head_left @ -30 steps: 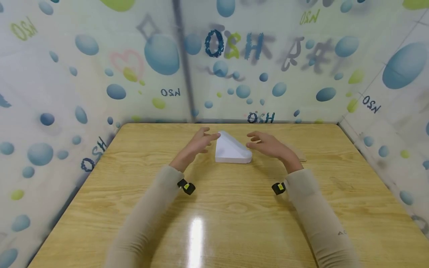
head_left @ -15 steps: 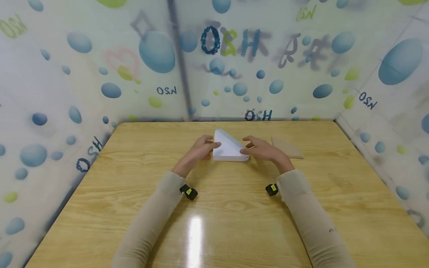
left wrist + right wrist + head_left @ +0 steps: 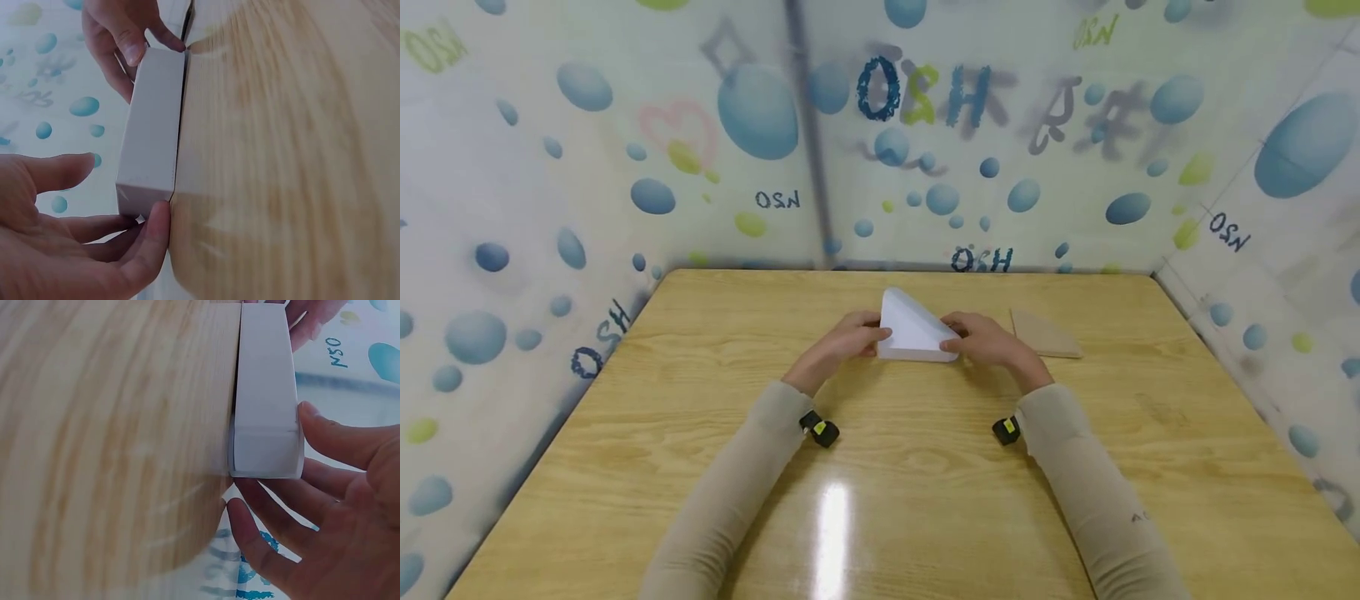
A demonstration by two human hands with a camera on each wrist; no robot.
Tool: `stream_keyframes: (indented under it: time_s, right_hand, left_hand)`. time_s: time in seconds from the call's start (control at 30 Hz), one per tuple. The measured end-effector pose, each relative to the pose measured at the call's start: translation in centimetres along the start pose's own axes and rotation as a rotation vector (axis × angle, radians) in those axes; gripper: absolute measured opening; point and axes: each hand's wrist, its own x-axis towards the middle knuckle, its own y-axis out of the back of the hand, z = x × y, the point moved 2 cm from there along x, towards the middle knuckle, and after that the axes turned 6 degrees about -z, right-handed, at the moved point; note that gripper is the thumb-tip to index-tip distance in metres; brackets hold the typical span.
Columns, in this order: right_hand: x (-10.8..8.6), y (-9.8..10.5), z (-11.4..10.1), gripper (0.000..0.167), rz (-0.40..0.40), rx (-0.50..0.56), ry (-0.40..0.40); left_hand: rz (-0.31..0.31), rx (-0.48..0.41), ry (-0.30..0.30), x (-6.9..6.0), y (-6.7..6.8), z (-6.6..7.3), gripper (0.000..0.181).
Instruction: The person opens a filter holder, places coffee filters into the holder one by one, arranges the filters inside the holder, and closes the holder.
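Observation:
A white triangular box [image 3: 913, 328] with rounded corners lies on the wooden table, toward the far edge. My left hand [image 3: 848, 336] is at its left side; in the left wrist view the bent fingers [image 3: 150, 250] touch the end of the box near its lower edge, while the thumb stands out above. At the opposite end, my right hand [image 3: 987, 338] holds the right corner. In the right wrist view its thumb [image 3: 331, 434] touches the box's upper edge, with fingers at the end and near the underside. Some fingertips are hidden behind the box.
A flat brown wedge-shaped piece, seemingly cardboard [image 3: 1045, 335], lies to the right of my right hand. The wooden table [image 3: 917, 458] ends at patterned sheets at the back and both sides. A bright reflection runs along its front part.
Both hands have come down and in to the white box, from hovering beside it to holding its two sides. The brown piece, earlier mostly behind the right hand, shows fully now.

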Motion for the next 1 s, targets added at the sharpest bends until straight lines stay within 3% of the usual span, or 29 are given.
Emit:
stream_keyframes:
  time_s: [0.2,0.37,0.5,0.6,0.77,1.0]
  right_hand:
    - [-0.4,-0.3,-0.4,0.055,0.025,0.000,-0.032]
    - [-0.8,-0.5,-0.9,0.056,0.035,-0.029,-0.038]
    - [-0.9,-0.5,-1.2,0.056,0.062,-0.068,-0.016]
    - [-0.9,-0.5,-1.4,0.055,0.094,-0.090,0.001]
    - [-1.0,-0.5,-1.5,0.052,0.119,-0.079,-0.004]
    - [-0.8,-0.6,-1.1,0.052,0.108,-0.036,0.065]
  left_hand:
    - [0.001,-0.031,-0.036,0.0,-0.3,0.0,0.019]
    - [0.032,-0.069,-0.021,-0.1,-0.2,0.1,0.023]
    - [0.064,-0.138,0.005,-0.3,0.3,0.2,0.043]
    - [0.069,-0.193,0.003,-0.4,0.6,0.4,0.048]
    - [0.109,-0.234,-0.014,-0.4,0.7,0.5,0.048]
    - [0.158,-0.287,-0.050,-0.7,1.2,0.4,0.043]
